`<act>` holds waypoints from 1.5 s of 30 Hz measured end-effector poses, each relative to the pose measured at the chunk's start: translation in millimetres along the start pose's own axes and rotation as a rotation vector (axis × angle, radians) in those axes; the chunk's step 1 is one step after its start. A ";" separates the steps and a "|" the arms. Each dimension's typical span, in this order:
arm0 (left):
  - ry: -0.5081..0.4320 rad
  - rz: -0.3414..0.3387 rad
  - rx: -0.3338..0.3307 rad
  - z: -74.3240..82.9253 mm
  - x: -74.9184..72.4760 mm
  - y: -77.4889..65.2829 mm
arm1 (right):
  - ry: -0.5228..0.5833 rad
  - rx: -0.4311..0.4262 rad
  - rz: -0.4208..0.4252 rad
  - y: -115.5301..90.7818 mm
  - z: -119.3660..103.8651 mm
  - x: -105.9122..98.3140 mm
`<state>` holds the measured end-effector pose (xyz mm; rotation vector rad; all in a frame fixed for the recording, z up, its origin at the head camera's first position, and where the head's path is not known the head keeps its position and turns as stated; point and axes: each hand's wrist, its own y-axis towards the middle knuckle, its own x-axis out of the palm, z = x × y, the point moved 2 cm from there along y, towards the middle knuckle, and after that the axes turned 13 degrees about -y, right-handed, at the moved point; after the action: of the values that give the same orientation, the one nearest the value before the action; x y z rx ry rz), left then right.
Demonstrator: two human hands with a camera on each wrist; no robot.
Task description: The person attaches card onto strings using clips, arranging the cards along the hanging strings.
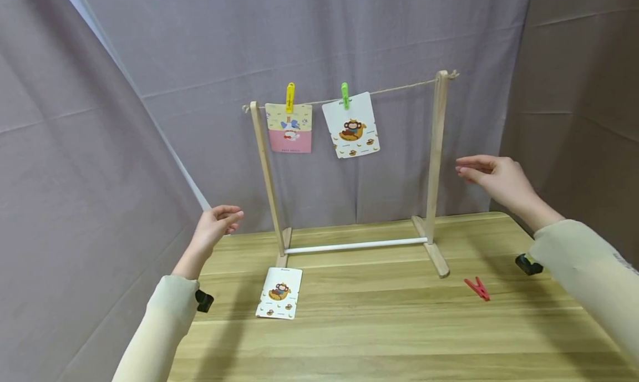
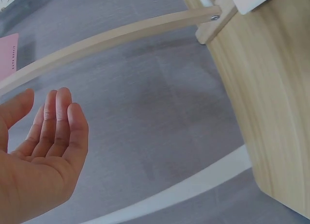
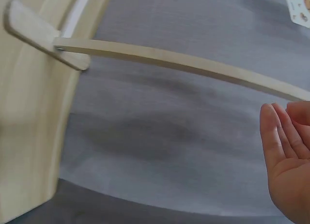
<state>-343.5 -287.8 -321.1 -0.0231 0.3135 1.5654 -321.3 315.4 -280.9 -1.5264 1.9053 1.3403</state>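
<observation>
Left hand (image 1: 212, 230) raised left of the left post (image 1: 267, 177), fingers loosely bent, thumb apart from fingertips in left wrist view, nothing held. Right hand (image 1: 501, 181) up right of the right post (image 1: 436, 154), thumb close to fingertips, contact can't tell, nothing visible between. Both hands apart from the rack.

Cards: pink-yellow card (image 1: 291, 141) hangs at left on the rope (image 1: 404, 86) under yellow clip (image 1: 290, 97); monkey card (image 1: 351, 130) right of it, tilted, under green clip (image 1: 345, 96); second monkey card (image 1: 279, 293) flat on table (image 1: 379, 326), near side of left post. Red clip (image 1: 477, 289) lies on table, near right.

Risks, my guess: an inward swing of either hand could knock a post, shake the rope and slide clips. Tilted card has one clip only, so a jolt could turn it further or drop it. Flat card is thin, fingertips may push it instead of lifting. Sleeve dragging low on the right could sweep the red clip away
</observation>
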 end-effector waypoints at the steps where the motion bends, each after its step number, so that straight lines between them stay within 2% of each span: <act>1: 0.003 -0.002 -0.005 -2.6 0.0 -1.5 | -0.008 0.009 -0.003 -3.9 3.9 1.9; 6: 0.006 -0.001 -0.026 -15.1 -1.9 -10.1 | -0.021 0.046 -0.041 -25.6 26.5 11.0; 12: -0.003 0.010 -0.037 -26.5 -5.8 -16.0 | -0.023 0.084 -0.022 -45.0 56.2 17.6; 17: -0.012 0.003 -0.052 -39.4 -3.0 -19.5 | 0.010 0.106 -0.030 -59.5 76.6 26.8; 26: -0.065 -0.009 -0.084 -69.4 4.0 -35.0 | 0.130 0.129 -0.015 -87.4 105.1 48.7; 32: -0.070 0.027 -0.110 -81.9 5.4 -40.6 | 0.192 0.152 -0.017 -103.1 124.0 59.1; 39: -0.091 0.010 -0.138 -95.9 12.4 -41.3 | 0.185 0.192 -0.053 -118.5 139.2 75.4; 45: -0.088 -0.004 -0.145 -102.5 19.6 -40.7 | 0.249 0.222 -0.067 -124.7 145.5 84.9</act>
<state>-322.6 -291.0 -431.1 -0.0674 0.1300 1.5773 -279.5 392.5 -471.3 -1.6881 2.0488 0.9098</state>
